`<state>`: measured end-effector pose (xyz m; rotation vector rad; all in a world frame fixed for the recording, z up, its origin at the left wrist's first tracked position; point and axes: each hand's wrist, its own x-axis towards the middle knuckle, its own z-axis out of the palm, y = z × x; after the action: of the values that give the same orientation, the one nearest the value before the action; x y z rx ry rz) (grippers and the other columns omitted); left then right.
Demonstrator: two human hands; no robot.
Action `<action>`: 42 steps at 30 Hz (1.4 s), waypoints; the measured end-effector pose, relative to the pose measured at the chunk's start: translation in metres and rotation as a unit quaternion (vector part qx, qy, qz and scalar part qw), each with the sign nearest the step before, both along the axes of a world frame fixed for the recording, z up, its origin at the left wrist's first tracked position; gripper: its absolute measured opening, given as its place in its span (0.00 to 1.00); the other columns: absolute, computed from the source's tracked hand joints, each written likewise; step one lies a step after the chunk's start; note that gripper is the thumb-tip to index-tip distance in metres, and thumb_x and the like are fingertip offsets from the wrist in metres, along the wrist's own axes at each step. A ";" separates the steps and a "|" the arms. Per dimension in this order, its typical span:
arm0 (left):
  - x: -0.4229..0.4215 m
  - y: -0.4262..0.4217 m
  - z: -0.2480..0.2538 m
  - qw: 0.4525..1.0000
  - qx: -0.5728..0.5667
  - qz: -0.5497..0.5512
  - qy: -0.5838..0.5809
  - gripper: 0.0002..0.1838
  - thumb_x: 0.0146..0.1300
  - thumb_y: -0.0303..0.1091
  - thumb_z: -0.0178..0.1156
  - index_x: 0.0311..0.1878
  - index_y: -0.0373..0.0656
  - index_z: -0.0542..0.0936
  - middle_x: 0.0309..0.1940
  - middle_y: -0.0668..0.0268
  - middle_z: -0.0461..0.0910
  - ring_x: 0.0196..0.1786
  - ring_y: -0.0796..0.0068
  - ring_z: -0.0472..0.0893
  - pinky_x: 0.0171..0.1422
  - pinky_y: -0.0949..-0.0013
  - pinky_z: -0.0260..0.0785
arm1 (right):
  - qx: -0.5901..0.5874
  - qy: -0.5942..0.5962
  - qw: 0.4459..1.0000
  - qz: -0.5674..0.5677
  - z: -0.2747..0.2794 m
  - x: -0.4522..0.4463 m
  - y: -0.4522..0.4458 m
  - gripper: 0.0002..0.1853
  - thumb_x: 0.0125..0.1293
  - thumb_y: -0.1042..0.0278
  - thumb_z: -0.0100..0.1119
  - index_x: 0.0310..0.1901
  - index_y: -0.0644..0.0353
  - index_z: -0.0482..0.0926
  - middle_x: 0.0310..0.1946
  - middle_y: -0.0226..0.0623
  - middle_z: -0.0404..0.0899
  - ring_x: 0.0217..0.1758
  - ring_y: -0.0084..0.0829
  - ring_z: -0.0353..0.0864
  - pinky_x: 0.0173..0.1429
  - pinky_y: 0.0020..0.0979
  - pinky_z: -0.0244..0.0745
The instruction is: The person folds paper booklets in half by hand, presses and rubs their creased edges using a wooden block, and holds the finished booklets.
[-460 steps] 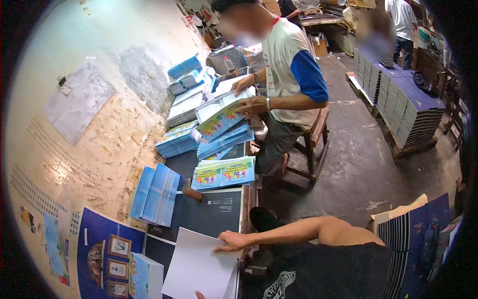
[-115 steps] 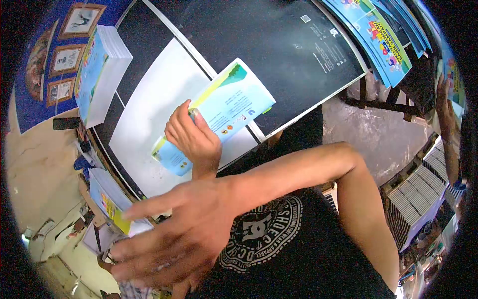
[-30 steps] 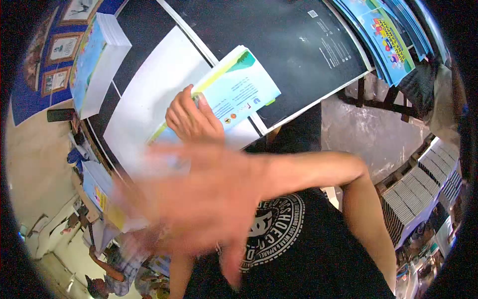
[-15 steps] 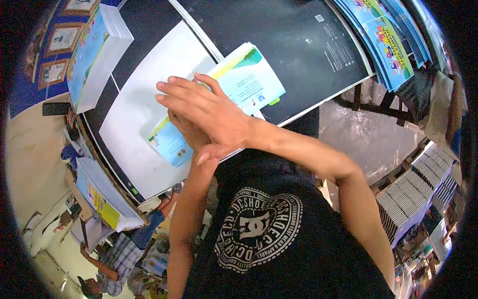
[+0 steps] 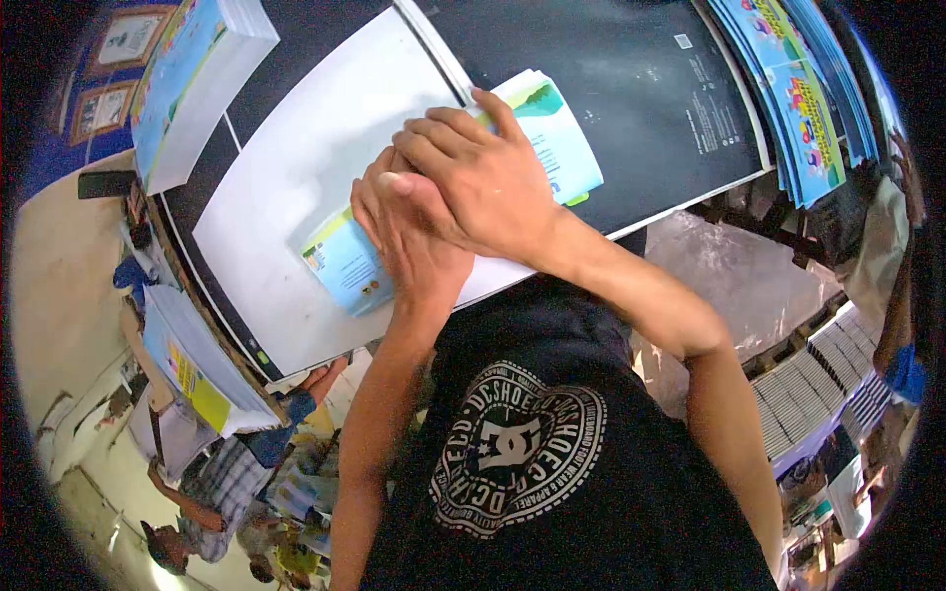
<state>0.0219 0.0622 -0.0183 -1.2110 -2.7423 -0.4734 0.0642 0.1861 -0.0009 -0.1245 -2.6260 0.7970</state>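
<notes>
A light-blue printed booklet [image 5: 345, 274] with yellow and green edging lies across a white sheet [image 5: 296, 177] on the black board [image 5: 611, 108]. My left hand [image 5: 414, 246] rests palm down on the booklet's middle, its fingers laid down and partly covered. Over it lies my right hand [image 5: 483, 172], fingers apart and thumb across the back of the left one. Neither hand is wrapped round anything. The two hands hide the booklet's middle; its two ends show on either side.
A tall stack of booklets [image 5: 202, 94] stands at upper left, and another stack [image 5: 202, 369] lies below it. Fanned booklets [image 5: 803, 118] sit at upper right. Bundled stacks [image 5: 808, 384] fill the lower right. A person [image 5: 222, 483] is at lower left; a blue-sleeved arm [image 5: 899, 325] is at right.
Both hands have shifted right along the booklet. My right hand's fingers have swung from pointing left to pointing more away from me. The view has tilted slightly, and another person's arm appears at right.
</notes>
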 end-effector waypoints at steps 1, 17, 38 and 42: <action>-0.001 0.002 0.001 0.999 0.041 0.012 -0.007 0.29 0.68 0.43 0.57 0.66 0.37 0.65 0.60 0.51 0.68 0.63 0.49 0.67 0.70 0.45 0.53 | 0.002 -0.017 1.000 0.013 -0.002 -0.001 0.000 0.22 0.73 0.49 0.48 0.53 0.58 0.79 0.54 0.39 0.81 0.63 0.38 0.75 0.72 0.52 0.56; -0.009 -0.011 0.040 0.913 0.400 0.055 -0.054 0.23 0.71 0.33 0.43 0.65 0.31 0.67 0.65 0.48 0.67 0.69 0.55 0.66 0.75 0.54 0.55 | 0.100 -0.035 0.992 -0.074 -0.025 -0.014 -0.013 0.32 0.72 0.39 0.45 0.63 0.57 0.75 0.71 0.45 0.67 0.77 0.44 0.59 0.77 0.54 0.51; -0.012 -0.022 -0.002 0.949 0.304 0.085 -0.025 0.28 0.78 0.48 0.37 0.65 0.29 0.64 0.62 0.49 0.68 0.65 0.55 0.68 0.76 0.55 0.54 | 0.132 -0.019 0.989 -0.070 -0.024 -0.012 -0.010 0.31 0.69 0.39 0.51 0.61 0.57 0.77 0.66 0.42 0.72 0.72 0.42 0.67 0.73 0.53 0.59; -0.004 -0.009 0.000 0.905 0.398 0.127 -0.083 0.28 0.77 0.48 0.41 0.65 0.31 0.66 0.65 0.45 0.66 0.69 0.48 0.66 0.76 0.51 0.53 | 0.136 -0.006 0.988 -0.078 -0.020 -0.011 -0.011 0.30 0.69 0.41 0.53 0.61 0.58 0.76 0.64 0.41 0.75 0.70 0.41 0.70 0.72 0.51 0.60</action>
<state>0.0179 0.0529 -0.0188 -0.6068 -2.3235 -1.5114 0.0532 0.1749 -0.0208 -0.2554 -2.6671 0.3832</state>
